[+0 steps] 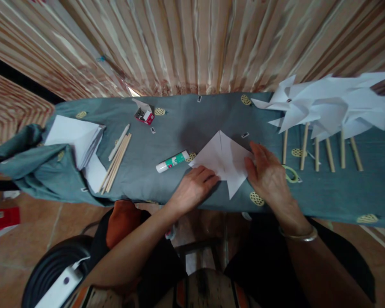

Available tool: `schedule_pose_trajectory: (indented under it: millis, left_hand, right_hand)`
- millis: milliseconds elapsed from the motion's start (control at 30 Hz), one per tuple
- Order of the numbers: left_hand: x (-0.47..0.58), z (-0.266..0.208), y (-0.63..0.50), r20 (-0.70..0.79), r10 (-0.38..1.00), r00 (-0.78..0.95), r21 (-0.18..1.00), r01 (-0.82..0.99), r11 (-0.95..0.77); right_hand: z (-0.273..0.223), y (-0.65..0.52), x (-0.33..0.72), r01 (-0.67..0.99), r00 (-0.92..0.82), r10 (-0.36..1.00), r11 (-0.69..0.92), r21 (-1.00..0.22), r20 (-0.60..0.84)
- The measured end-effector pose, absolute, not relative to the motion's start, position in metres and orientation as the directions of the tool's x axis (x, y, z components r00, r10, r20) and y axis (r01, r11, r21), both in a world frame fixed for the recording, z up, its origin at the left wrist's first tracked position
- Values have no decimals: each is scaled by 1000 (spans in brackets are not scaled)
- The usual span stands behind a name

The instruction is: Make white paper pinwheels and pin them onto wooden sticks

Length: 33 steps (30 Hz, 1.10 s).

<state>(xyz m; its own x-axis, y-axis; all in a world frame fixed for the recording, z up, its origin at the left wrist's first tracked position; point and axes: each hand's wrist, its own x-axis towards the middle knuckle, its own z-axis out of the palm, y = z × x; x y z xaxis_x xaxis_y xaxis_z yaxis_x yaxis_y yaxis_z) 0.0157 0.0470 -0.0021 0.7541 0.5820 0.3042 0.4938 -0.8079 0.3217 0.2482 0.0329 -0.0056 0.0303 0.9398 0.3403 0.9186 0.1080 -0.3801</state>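
A white paper square (pixel 235 156), cut in from its corners and with a pencil line near the top, lies on the cloth in front of me. My left hand (pixel 194 186) has its fingers curled onto the paper's lower left edge. At the right corner, my right hand (pixel 268 173) has the paper between its thumb and fingers; the fingertips are partly hidden. Just left of the paper lies a capped glue stick (pixel 172 161) with a green label.
Paper pinwheels (pixel 330 105) on wooden sticks lie at right, beside green-handled scissors (pixel 291 174). At left are stacked white paper (pixel 70 134), a white pencil-like stick (pixel 118 143) and several wooden sticks (pixel 117 164). A small open red box (pixel 145 115) of metal pieces stands near the back edge.
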Motion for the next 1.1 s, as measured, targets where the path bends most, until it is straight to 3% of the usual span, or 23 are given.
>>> schedule_pose_trajectory:
  millis: [300, 400, 567, 667, 733, 900, 1100]
  left_hand:
    - [1, 3, 69, 345, 645, 682, 352, 543, -763]
    - [4, 9, 65, 368, 661, 654, 401, 529, -748]
    - [14, 11, 42, 284, 596, 752, 467, 434, -770]
    - [19, 6, 36, 225, 577, 785, 433, 450, -781]
    - [20, 3, 35, 226, 572, 789, 400, 460, -793]
    - [20, 2, 36, 286, 562, 776, 347, 463, -816]
    - [18, 6, 36, 251, 566, 785, 346, 474, -810]
  right_hand:
    - [7, 16, 259, 749, 215, 970, -88, -657, 115]
    - [5, 6, 255, 708, 238, 968, -114, -697, 83]
    - [5, -4, 251, 803, 187, 973, -73, -591, 133]
    - [9, -8, 251, 886, 115, 974, -13, -463, 194]
    - [13, -9, 253, 894, 60, 965, 61, -444, 254]
    - [13, -11, 257, 743, -90, 971, 214, -634, 222]
    - [5, -11, 256, 563, -87, 991, 132, -816, 100]
